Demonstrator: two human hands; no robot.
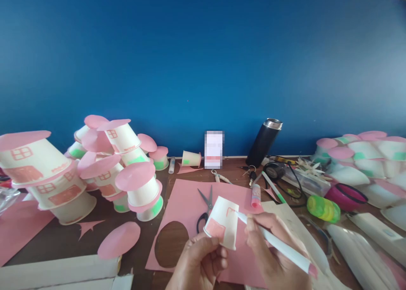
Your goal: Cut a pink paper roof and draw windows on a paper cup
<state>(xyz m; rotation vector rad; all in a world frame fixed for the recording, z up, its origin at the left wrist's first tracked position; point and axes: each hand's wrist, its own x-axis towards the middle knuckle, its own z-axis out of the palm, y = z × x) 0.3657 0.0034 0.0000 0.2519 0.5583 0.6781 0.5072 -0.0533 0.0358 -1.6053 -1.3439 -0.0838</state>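
Observation:
My left hand [206,258] is closed round the lower rim of a white paper cup [229,209], which is upside down and tilted. A filled pink patch and a few pink lines mark the cup's side. In my right hand [269,239] is a white felt-tip pen [282,245] with a pink end, its tip touching the cup near the pink lines. Under both hands lies a pink paper sheet [184,192] with a round hole cut in it. Scissors [209,202] rest on the sheet, partly hidden behind the cup.
Stacked paper cups [60,167] with pink paper discs stand at left, and more cups [371,154] at right. A loose pink disc [119,240] lies front left. Behind are a black bottle [264,144], a glue stick [255,194] and pliers [220,176]; a green-yellow container [323,208] is to the right.

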